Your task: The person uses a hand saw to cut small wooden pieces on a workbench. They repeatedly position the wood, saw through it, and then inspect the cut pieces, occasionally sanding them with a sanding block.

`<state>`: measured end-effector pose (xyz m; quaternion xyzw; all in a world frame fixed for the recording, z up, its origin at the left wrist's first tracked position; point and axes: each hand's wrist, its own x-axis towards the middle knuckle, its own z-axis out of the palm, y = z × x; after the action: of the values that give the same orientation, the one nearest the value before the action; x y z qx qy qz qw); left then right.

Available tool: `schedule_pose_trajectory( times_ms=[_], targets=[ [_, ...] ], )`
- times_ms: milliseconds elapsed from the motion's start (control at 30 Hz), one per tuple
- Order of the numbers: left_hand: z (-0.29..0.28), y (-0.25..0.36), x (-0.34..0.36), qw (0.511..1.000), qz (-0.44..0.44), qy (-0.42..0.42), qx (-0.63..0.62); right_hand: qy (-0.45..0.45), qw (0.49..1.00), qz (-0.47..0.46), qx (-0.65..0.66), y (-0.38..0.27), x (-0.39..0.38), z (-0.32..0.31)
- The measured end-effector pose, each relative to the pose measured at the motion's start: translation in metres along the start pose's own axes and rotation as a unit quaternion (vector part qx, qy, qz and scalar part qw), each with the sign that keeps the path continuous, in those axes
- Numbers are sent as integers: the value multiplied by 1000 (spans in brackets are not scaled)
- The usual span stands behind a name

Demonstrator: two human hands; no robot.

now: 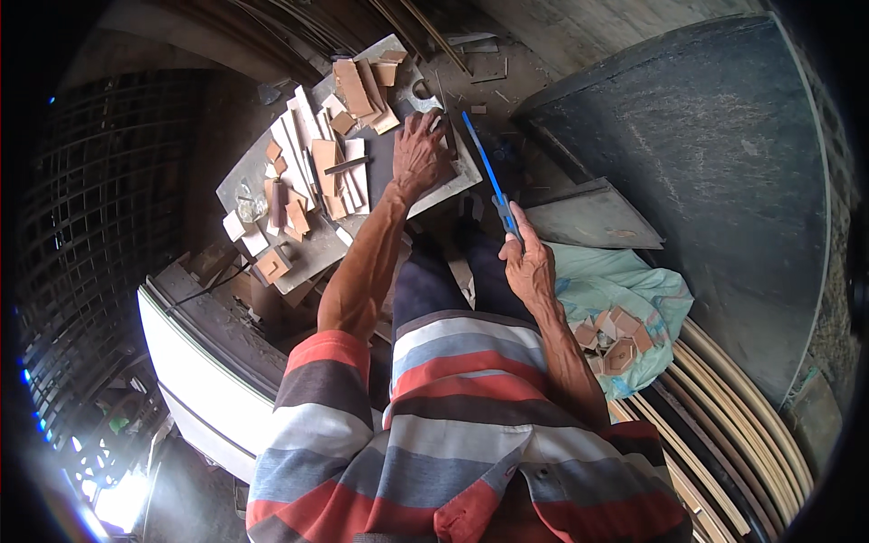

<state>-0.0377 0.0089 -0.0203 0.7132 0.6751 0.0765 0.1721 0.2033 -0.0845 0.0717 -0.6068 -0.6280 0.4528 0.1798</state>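
No readable text in view

No words, labels, brands, numbers or signs legible. Checked: blue tool [483, 156], table [317, 257], wood pieces [359, 89], bag [666, 290], dark board [688, 136], shirt [462, 389]. One block [619, 356] in bag has a tiny dark spot, too small to tell.

Glare burns out the lower left of a dim interior, a long white panel [195, 376] gleaming nearby; blue flare flecks the left rim, where fisheye distortion bows a dark gridded lattice [109, 172].
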Motion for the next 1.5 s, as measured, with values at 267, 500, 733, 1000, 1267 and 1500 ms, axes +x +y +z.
schedule_pose_trajectory(
  times_ms=[267,500,733,1000,1267,1500],
  targets=[
    [13,0,-6,1000,-27,15,-3,-38,998,37,-24,-17,5,-4],
    [14,-4,-12,1000,-5,5,-5,-15,1000,4,-26,-15,3,-1],
    [13,-2,-6,1000,-20,-6,-11,-39,998,15,-50,-22,1,0],
    [14,-6,-1,999,-24,1,-28,-30,993,20,-110,-25,1,2],
    [14,-1,1,999,-27,20,-16,-59,976,43,-207,-43,3,1],
    [13,-5,3,999,-24,9,-29,-74,968,6,-241,-65,12,6]
  ],
)
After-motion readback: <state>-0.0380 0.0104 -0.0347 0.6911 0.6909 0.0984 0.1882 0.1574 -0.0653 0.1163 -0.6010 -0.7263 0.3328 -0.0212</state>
